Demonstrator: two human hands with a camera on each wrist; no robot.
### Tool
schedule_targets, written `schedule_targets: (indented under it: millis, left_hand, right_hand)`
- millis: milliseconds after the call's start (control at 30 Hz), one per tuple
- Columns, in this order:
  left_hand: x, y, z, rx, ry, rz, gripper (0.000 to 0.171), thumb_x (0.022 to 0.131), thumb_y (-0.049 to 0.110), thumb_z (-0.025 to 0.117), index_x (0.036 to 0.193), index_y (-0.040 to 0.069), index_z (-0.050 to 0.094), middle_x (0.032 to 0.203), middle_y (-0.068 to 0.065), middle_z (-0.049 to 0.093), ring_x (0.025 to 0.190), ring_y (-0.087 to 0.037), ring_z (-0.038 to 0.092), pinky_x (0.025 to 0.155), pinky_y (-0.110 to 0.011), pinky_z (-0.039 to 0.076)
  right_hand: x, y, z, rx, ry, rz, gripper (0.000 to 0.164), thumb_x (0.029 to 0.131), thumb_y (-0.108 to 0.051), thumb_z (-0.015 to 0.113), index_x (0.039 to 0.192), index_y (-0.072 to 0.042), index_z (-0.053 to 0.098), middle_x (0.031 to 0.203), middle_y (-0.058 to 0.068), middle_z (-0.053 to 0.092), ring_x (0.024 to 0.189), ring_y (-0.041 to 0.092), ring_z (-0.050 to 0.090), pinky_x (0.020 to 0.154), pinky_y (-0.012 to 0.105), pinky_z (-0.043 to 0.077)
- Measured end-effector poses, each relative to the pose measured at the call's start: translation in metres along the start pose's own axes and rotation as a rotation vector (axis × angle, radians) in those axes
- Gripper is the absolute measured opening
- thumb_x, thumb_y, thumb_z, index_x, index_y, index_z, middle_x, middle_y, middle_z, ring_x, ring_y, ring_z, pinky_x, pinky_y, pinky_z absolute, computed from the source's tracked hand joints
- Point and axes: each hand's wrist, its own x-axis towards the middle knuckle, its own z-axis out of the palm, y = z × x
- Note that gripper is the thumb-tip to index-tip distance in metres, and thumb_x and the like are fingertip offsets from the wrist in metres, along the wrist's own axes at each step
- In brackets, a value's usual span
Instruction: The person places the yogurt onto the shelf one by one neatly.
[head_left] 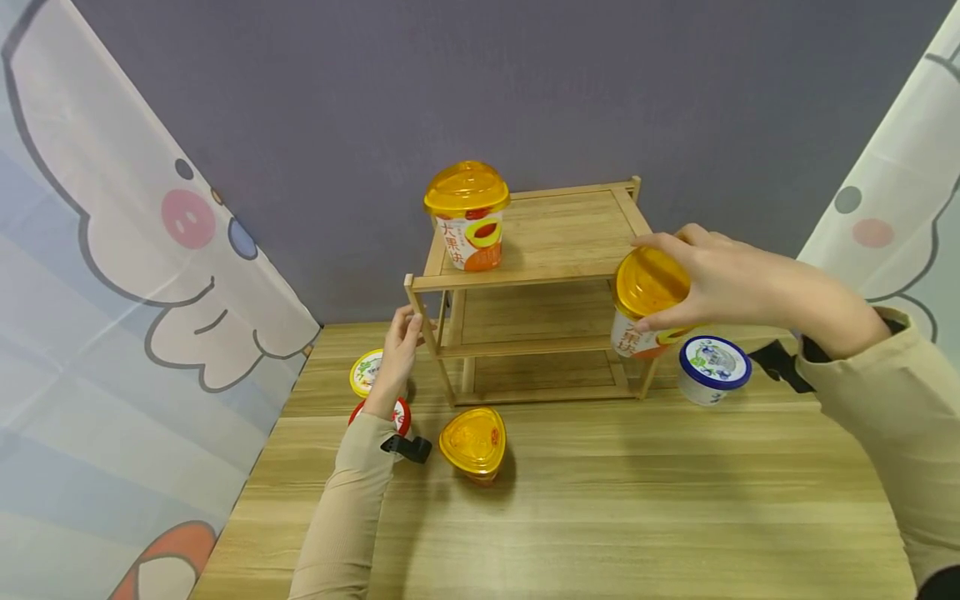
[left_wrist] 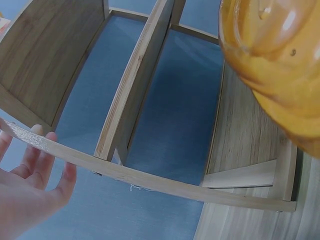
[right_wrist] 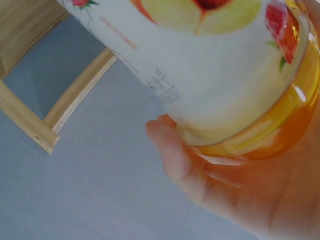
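Observation:
My right hand (head_left: 693,279) grips a yogurt cup with a domed orange lid (head_left: 647,283), fingers and thumb spread around the lid. The cup hangs just before the right end of a three-tier wooden shelf (head_left: 555,237); its white side with printed fruit (right_wrist: 200,75) fills much of the right wrist view. At the shelf's left end, my left hand (head_left: 399,350) holds the upright post (left_wrist: 135,175) with its fingers and thumb. A matching orange-lidded cup (head_left: 468,221) stands on the top tier, at the left.
Another orange-lidded cup (head_left: 474,446) stands on the wooden table (head_left: 600,517) before the shelf. Tubs with a yellow lid (head_left: 363,372) and a red lid (head_left: 402,417) are partly behind my left arm. A blue-lidded tub (head_left: 715,367) stands right of the shelf. A grey wall (head_left: 525,92) rises behind.

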Motion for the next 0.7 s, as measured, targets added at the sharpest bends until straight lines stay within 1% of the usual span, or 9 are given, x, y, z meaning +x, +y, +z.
schedule_targets:
  millis: [200,433,600,700]
  left_hand:
    - [-0.002,0.003,0.000,-0.007,-0.004,0.005,0.028,0.097,0.013,0.033,0.120,-0.004,0.037,0.095,-0.005,0.047,0.105,-0.046,0.042,0.090,-0.051,0.033]
    - [-0.001,0.002,-0.001,-0.011,0.000,-0.008,0.029,0.097,0.014,0.033,0.121,-0.002,0.037,0.095,-0.004,0.048,0.104,-0.044,0.044,0.088,-0.045,0.036]
    - [-0.002,0.003,0.000,-0.023,0.000,0.005,0.028,0.097,0.012,0.033,0.120,-0.005,0.037,0.093,-0.003,0.048,0.103,-0.047,0.043,0.089,-0.050,0.034]
    - [-0.001,0.003,0.000,-0.031,-0.001,-0.002,0.028,0.097,0.012,0.033,0.120,-0.004,0.037,0.094,-0.004,0.047,0.103,-0.047,0.043,0.090,-0.051,0.033]
  right_hand:
    - [0.005,-0.004,-0.008,0.018,0.021,-0.023,0.089,0.065,-0.054,0.070,0.134,-0.013,0.033,0.107,0.020,0.044,0.087,0.030,0.047,0.066,0.042,0.044]
    - [0.012,-0.007,-0.020,0.013,0.015,-0.015,0.090,0.068,-0.054,0.068,0.138,-0.014,0.027,0.114,0.023,0.041,0.094,0.034,0.045,0.070,0.047,0.043]
    - [0.016,-0.011,-0.027,0.004,0.018,-0.024,0.091,0.070,-0.055,0.066,0.141,-0.017,0.023,0.116,0.023,0.040,0.095,0.034,0.044,0.072,0.048,0.041]
    - [0.019,-0.012,-0.030,-0.001,0.030,-0.035,0.091,0.070,-0.055,0.065,0.141,-0.019,0.021,0.116,0.024,0.041,0.097,0.036,0.043,0.076,0.050,0.040]
